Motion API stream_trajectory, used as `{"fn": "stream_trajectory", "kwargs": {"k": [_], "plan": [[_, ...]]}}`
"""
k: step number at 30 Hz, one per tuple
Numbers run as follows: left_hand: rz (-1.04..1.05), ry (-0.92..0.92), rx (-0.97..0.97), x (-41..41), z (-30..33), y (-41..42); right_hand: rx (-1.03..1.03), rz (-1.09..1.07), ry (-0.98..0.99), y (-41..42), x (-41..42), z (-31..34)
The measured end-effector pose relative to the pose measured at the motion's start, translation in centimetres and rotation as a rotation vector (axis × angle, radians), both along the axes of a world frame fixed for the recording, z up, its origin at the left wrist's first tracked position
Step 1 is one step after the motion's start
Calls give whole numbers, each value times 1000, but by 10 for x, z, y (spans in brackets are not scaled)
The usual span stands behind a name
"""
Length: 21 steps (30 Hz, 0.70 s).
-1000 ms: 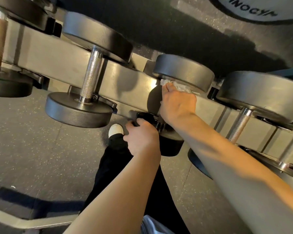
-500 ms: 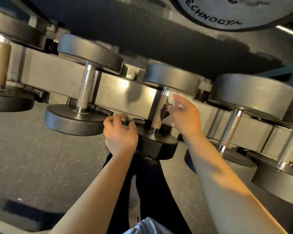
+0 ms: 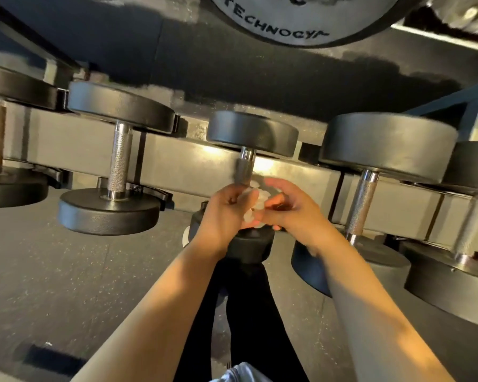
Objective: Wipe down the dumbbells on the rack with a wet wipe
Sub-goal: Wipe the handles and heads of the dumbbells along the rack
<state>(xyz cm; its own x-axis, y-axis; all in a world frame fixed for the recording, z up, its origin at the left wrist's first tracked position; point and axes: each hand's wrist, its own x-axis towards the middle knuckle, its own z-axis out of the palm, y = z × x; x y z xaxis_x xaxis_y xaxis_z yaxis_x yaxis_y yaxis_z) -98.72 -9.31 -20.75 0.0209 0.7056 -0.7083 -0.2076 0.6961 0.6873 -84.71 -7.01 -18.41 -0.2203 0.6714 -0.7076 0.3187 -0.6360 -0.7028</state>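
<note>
A small black dumbbell (image 3: 251, 133) with a knurled steel handle sits in the middle of the grey rack (image 3: 182, 164). In front of its handle and above its near head, my left hand (image 3: 224, 213) and my right hand (image 3: 290, 208) meet. Both hold a crumpled white wet wipe (image 3: 253, 202) between their fingers. The hands hide the lower part of the handle and most of the near head. The wipe is blurred.
Larger dumbbells stand on the rack at the left (image 3: 119, 161) and the right (image 3: 370, 188), with more at both edges. A round weight plate (image 3: 287, 20) lies on the floor behind the rack. My legs in black trousers (image 3: 249, 312) stand on the speckled rubber floor (image 3: 66, 271).
My right hand drew the wipe back from the far head and handle. My left hand left the near head and came up to it. Both now hold the wipe together.
</note>
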Motion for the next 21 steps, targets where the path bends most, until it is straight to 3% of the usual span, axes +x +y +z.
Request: {"fn": "stream_trajectory", "kwargs": {"k": [3, 7, 13, 17, 21], "plan": [[-44, 15, 25, 0, 2, -2, -40, 78, -65, 9, 10, 0], [88, -155, -13, -8, 6, 1, -10, 85, -100, 17, 20, 0], [150, -325, -49, -30, 6, 2, -43, -177, 141, 21, 28, 2], [276, -233, -28, -37, 3, 1, 56, -87, -146, 25, 28, 1], [270, -89, 24, -27, 4, 2, 210, 72, -436, 22, 23, -6]]}}
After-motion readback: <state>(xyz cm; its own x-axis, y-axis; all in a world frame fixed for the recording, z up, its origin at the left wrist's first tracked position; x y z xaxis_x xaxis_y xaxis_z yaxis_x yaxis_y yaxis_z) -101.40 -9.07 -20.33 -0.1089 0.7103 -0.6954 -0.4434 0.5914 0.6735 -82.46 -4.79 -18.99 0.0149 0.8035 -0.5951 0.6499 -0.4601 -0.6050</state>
